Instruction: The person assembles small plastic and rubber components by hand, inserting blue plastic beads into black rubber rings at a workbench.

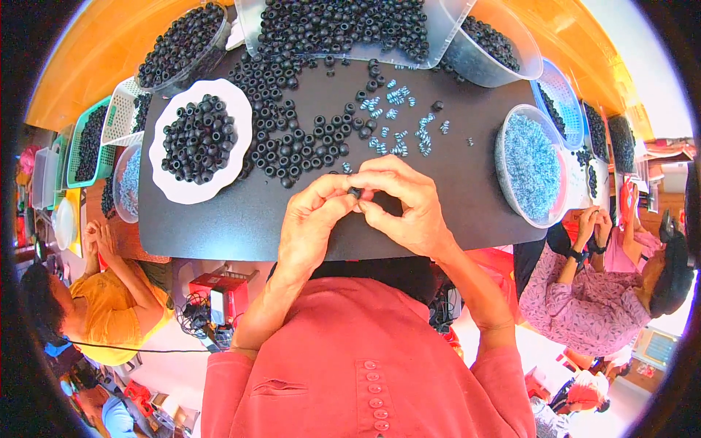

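My left hand (310, 219) and my right hand (405, 201) meet over the near part of the dark table (453, 219). Their fingertips pinch a small round black bead-like piece (355, 193), mostly hidden by the fingers. Just beyond lie many loose black pieces of the same kind (299, 150), each with a hole. To their right, small bluish coil springs (398, 96) are scattered. More black pieces (197, 139) are heaped on a white scalloped plate (162, 160) at the left. On the right, a clear bowl (561, 201) holds a mass of springs (529, 168).
Along the far edge stand a clear box (454, 29), a clear tub (504, 74) and a clear bowl (179, 86), all with black pieces. A blue basket (573, 98) is at the right. Co-workers in yellow (117, 314) and patterned pink (584, 306) sit on either side.
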